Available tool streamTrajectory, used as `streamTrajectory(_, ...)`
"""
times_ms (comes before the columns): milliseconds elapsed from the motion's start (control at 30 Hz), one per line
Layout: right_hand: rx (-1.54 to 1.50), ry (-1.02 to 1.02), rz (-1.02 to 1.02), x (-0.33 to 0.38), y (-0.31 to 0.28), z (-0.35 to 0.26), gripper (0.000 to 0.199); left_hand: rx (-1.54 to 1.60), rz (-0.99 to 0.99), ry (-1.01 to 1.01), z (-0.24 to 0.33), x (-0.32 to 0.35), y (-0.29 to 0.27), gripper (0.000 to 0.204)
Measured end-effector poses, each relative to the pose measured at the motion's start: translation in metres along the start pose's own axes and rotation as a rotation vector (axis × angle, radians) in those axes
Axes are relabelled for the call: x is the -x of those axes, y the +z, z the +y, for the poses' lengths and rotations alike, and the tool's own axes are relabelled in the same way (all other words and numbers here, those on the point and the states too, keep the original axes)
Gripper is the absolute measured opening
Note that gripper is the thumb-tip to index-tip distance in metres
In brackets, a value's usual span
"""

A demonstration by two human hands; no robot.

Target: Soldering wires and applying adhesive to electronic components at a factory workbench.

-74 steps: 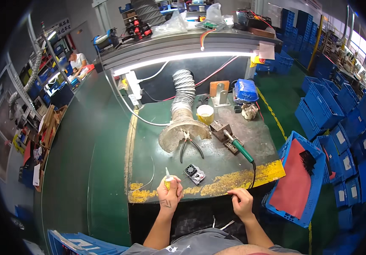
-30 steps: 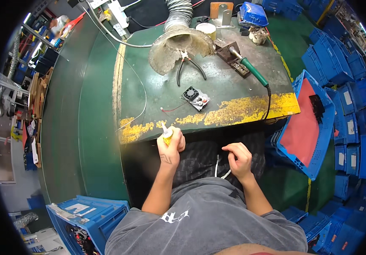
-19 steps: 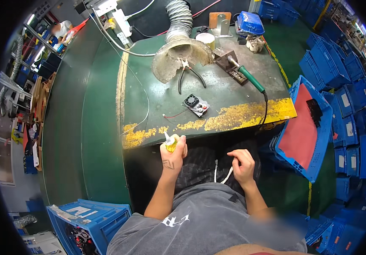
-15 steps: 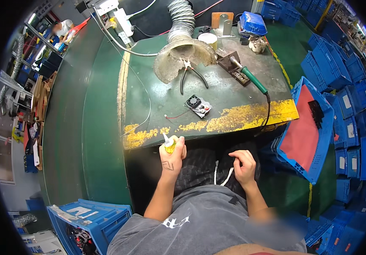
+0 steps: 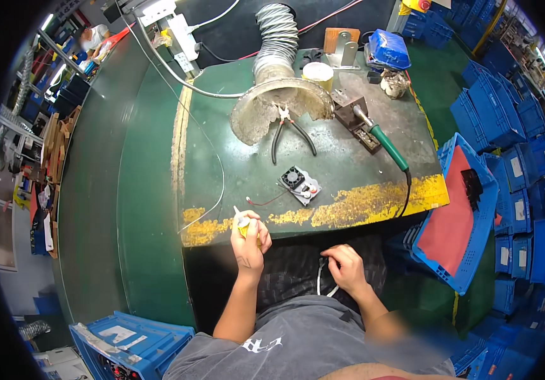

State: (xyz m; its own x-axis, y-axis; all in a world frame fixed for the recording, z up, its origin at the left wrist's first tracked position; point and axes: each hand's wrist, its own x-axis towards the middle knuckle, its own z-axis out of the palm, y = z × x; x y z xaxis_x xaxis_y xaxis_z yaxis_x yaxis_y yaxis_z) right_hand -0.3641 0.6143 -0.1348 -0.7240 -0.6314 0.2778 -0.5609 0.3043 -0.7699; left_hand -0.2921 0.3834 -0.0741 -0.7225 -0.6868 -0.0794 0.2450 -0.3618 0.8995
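Observation:
My left hand (image 5: 249,242) is wrapped around a small yellow squeeze bottle (image 5: 243,223) with a pale pointed nozzle, held at the front edge of the bench. Over my lap, my right hand (image 5: 345,266) has its fingers curled together beside the white drawstring (image 5: 319,278) of my shorts; whatever is between them, if anything, is hidden. On the bench ahead lies a small metal-plate assembly (image 5: 308,193) carrying a black fan (image 5: 293,178), with a thin red lead trailing left. Pliers (image 5: 275,143) with black handles rest under the fume hood, jaws toward it.
A ragged fume hood (image 5: 244,120) on a flexible duct stands at the back. The green soldering iron (image 5: 389,147) sits in its holder at right, cord over the edge. Blue crates flank the bench, one (image 5: 469,253) with a red lining. A white tub (image 5: 319,73) stands behind.
The bench now appears lower in view. My left hand has tilted the bottle, its nozzle now pointing up-left. My right hand has moved left and down toward the drawstring.

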Motion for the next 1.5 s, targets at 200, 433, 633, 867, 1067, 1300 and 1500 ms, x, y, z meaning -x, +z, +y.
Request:
streamTrajectory(200, -0.157, 0.250, -0.132, -0.018, -0.012, -0.023, 0.017, -0.043, 0.030, 0.051, -0.006, -0.033, -0.014, 0.022)
streamTrajectory(433, -0.676, 0.492, -0.467, -0.057, -0.104, -0.060, 0.016, -0.146, 0.153, 0.132, -0.012, -0.045, -0.015, 0.028)
streamTrajectory(633, -0.822, 0.339, -0.266, -0.106, -0.130, -0.048, 0.023, -0.168, 0.159, 0.142, -0.017, -0.041, -0.014, 0.029)
streamTrajectory(867, -0.903, 0.293, -0.630, -0.152, -0.075, -0.057, 0.016, -0.180, 0.106, 0.167, -0.021, -0.043, -0.014, 0.030)
streamTrajectory(1067, -0.620, 0.350, -0.209, -0.116, -0.014, -0.059, 0.022, -0.282, 0.089, 0.173, -0.024, -0.043, -0.012, 0.021)
streamTrajectory(1300, -0.188, -0.123, -0.183, -0.131, -0.002, -0.088, 0.037, -0.497, 0.102, 0.238, -0.025, -0.036, -0.012, 0.013)
streamTrajectory(1500, -0.309, -0.236, -0.201, -0.139, 0.025, -0.122, 0.036, -0.317, 0.075, 0.173, -0.020, -0.040, -0.016, 0.017)
